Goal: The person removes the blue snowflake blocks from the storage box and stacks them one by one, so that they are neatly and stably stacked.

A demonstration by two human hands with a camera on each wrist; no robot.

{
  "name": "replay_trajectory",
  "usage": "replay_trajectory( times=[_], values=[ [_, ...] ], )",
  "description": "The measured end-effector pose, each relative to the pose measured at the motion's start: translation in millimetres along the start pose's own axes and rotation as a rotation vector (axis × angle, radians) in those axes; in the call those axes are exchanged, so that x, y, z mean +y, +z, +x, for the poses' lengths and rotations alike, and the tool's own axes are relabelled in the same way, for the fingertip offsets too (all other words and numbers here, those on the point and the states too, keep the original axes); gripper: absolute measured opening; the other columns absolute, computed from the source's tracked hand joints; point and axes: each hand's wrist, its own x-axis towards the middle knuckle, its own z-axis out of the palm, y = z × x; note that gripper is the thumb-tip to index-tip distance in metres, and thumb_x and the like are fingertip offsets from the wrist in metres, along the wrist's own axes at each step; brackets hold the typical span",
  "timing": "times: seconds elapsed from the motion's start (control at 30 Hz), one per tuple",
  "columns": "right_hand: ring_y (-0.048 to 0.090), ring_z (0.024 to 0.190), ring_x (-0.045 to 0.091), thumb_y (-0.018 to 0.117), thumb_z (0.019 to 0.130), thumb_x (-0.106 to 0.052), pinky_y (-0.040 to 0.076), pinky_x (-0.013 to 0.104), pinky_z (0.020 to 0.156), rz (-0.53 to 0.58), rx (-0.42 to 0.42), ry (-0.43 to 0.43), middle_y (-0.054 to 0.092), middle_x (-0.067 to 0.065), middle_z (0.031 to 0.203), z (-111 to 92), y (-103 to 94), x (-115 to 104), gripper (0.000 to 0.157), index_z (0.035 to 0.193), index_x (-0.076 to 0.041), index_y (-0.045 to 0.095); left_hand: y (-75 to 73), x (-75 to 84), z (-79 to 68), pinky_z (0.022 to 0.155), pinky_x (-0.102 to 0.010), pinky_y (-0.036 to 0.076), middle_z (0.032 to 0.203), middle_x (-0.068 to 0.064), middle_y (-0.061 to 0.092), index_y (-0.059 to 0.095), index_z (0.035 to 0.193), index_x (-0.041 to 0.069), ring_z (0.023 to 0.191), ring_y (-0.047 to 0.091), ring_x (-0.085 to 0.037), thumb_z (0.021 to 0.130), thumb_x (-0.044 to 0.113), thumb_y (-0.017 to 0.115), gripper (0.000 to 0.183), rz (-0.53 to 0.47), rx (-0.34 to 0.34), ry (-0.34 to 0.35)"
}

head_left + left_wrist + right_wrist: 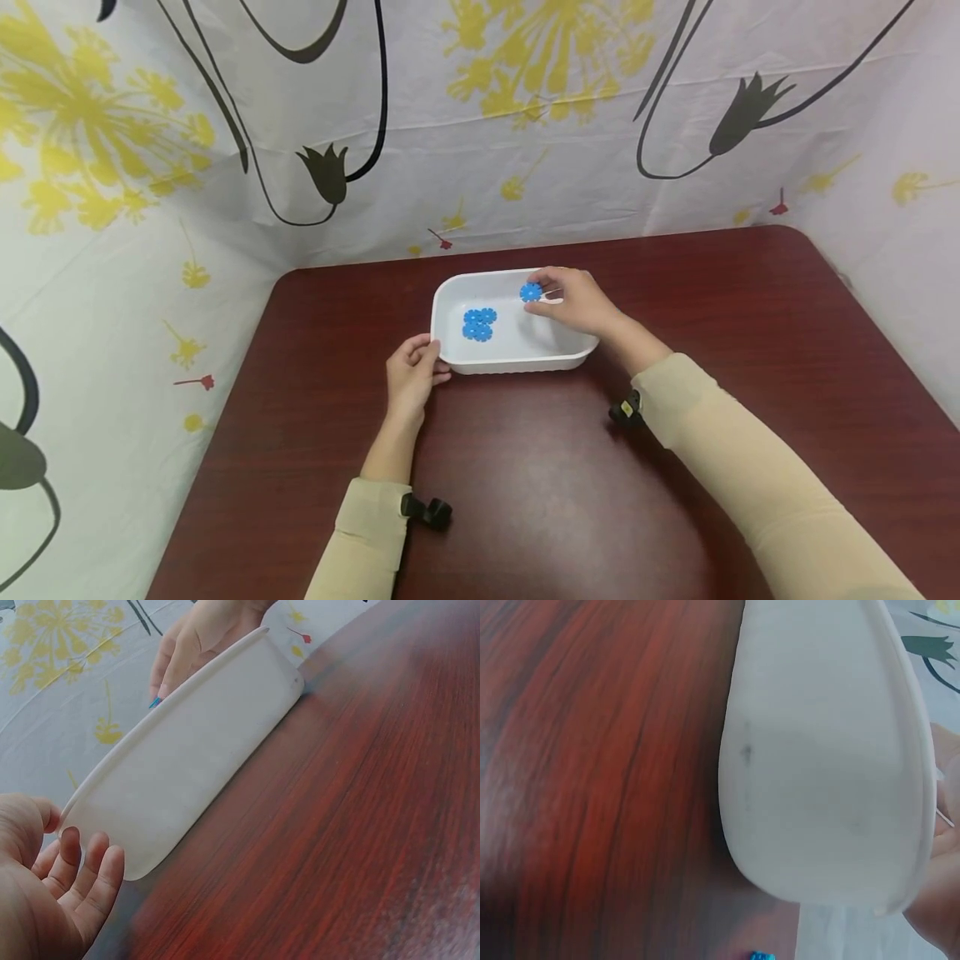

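A white plastic tray (pixel 517 365) stands on the table. My left hand (pixel 412 375) holds its left front corner; in the left wrist view, that hand (pixel 52 885) has its thumb at the rim and its fingers against the outer wall. Over the tray's right half, my right hand (pixel 573 302) pinches a round blue notched disc (pixel 530 292) between thumb and fingers. Something thin and white (pixel 945 817) shows by this hand in the right wrist view. Several joined blue discs (pixel 478 325) lie inside the tray, left of the middle.
The dark red wooden table (pixel 525 483) has rounded far corners. Behind it and at the sides hangs a white cloth (pixel 420 200) with flower prints. A small blue thing (pixel 762 955) shows at the bottom edge of the right wrist view.
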Motion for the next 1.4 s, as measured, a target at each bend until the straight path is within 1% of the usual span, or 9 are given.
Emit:
replay_trajectory(
  times=[0.23,0.53,0.8,1.0,1.2,1.4],
  values=[
    [0.069,0.103,0.031,0.082,0.085,-0.009,0.058,0.043,0.095,0.022,0.063,0.003,0.071,0.018,0.109,-6,-11.0,4,0.040,0.119,0.004,0.066,-0.1,1.0,-0.6,0.061,-0.027,0.062,0.086,-0.008,0.066,0.063,0.124,-0.001,0.064,0.065,-0.014,0.099,0.014,0.065,0.029,0.001,-0.002,-0.003],
    [0.067,0.108,0.033,0.081,0.088,-0.012,0.056,0.044,0.098,0.034,0.107,0.065,0.069,0.019,0.114,-12,-27.2,6,0.040,0.121,0.003,0.065,1.0,0.5,0.4,0.058,-0.025,0.061,0.085,-0.010,0.065,0.063,0.121,-0.003,0.062,0.064,-0.013,0.099,0.011,0.065,0.027,-0.018,0.004,0.003],
    [0.068,0.106,0.033,0.079,0.090,-0.017,0.057,0.047,0.095,0.016,0.143,0.116,0.069,0.019,0.116,-21,-39.2,17,0.041,0.124,0.000,0.064,1.0,0.2,-0.4,0.058,-0.026,0.062,0.087,-0.012,0.066,0.063,0.121,-0.003,0.062,0.064,-0.014,0.098,0.011,0.065,0.027,-0.017,-0.001,0.014],
    [0.067,0.108,0.032,0.078,0.091,-0.022,0.058,0.046,0.095,0.025,0.154,0.155,0.068,0.017,0.118,-27,-46.3,23,0.044,0.127,-0.001,0.063,-0.2,-1.7,-0.6,0.059,-0.026,0.062,0.089,-0.016,0.066,0.064,0.121,-0.004,0.063,0.064,-0.014,0.098,0.011,0.065,0.027,-0.018,-0.005,0.028],
    [0.067,0.108,0.032,0.077,0.092,-0.027,0.059,0.044,0.093,0.009,0.168,0.172,0.068,0.017,0.119,-33,-51.3,30,0.046,0.128,-0.002,0.062,-0.6,-0.4,-1.6,0.060,-0.027,0.062,0.089,-0.016,0.066,0.064,0.121,-0.003,0.064,0.065,-0.015,0.099,0.012,0.065,0.027,-0.009,-0.006,0.027],
    [0.066,0.110,0.033,0.076,0.092,-0.031,0.058,0.048,0.094,0.001,0.178,0.194,0.067,0.017,0.121,-40,-55.9,40,0.049,0.129,-0.003,0.062,-0.9,-0.8,-1.4,0.062,-0.027,0.063,0.090,-0.014,0.066,0.064,0.123,-0.002,0.065,0.065,-0.015,0.099,0.014,0.066,0.029,0.004,-0.009,0.016]
  ],
)
